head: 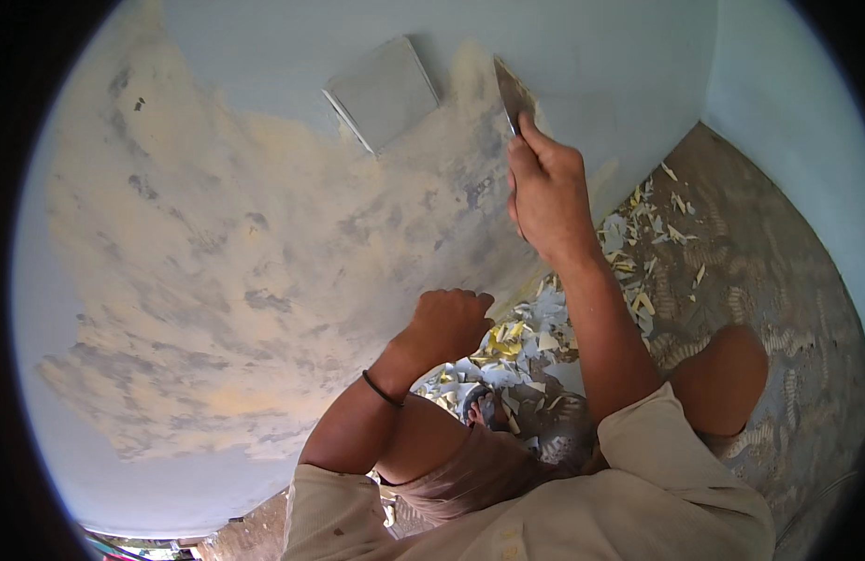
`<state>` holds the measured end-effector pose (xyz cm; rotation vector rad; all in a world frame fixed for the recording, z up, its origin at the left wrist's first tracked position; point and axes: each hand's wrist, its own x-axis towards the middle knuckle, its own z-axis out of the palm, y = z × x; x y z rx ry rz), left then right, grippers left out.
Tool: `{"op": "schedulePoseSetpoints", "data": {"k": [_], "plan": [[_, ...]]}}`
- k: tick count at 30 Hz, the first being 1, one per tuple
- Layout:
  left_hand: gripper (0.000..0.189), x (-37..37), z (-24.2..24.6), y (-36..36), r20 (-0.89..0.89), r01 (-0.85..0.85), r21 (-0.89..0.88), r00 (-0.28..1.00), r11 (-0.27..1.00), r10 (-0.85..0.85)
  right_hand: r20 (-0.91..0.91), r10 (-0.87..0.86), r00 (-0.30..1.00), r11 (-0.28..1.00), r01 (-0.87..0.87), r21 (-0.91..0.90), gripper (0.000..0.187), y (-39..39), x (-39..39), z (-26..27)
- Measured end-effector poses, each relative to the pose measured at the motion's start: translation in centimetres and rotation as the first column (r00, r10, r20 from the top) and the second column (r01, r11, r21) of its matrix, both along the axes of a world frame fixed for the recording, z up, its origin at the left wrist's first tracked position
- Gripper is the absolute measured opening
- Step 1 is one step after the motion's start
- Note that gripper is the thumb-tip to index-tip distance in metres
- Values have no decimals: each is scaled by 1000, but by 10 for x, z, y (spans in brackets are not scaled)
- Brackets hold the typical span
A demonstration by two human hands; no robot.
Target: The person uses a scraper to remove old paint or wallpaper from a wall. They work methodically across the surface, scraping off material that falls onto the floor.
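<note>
My right hand (550, 186) is closed around the handle of a putty knife (514, 91). The blade points up and rests against the wall, or very near it, at the border of a pale filled or scraped patch (285, 231). To the left of the blade, a square grey cover plate (384, 95) stands out from the blue-grey painted wall (614, 63). My left hand (452, 324) is loosely curled in front of the lower wall, a dark band on its wrist. No object shows in it, but its palm side is hidden.
Paint flakes (537, 336) lie along the foot of the wall and around my sandaled foot (483, 410). The brown, dusty floor (741, 280) bears shoe prints. Another light blue wall (790, 119) meets this one in a corner at the right.
</note>
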<state>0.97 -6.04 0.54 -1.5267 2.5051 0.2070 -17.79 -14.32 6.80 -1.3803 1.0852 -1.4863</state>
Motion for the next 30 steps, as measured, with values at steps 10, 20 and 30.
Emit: {"op": "schedulePoseSetpoints", "data": {"k": [10,20,30], "plan": [[38,0,2,7,-13,27,-10,1000,1000,-27,247,-105,963,994,100,33,48,-38,-16,10],[41,-5,6,8,19,28,29,999,999,-29,-21,-67,998,997,66,-31,52,-10,-3,-42],[42,-7,7,6,20,47,45,999,998,-48,223,-46,974,996,27,85,51,-35,-30,-20]]}}
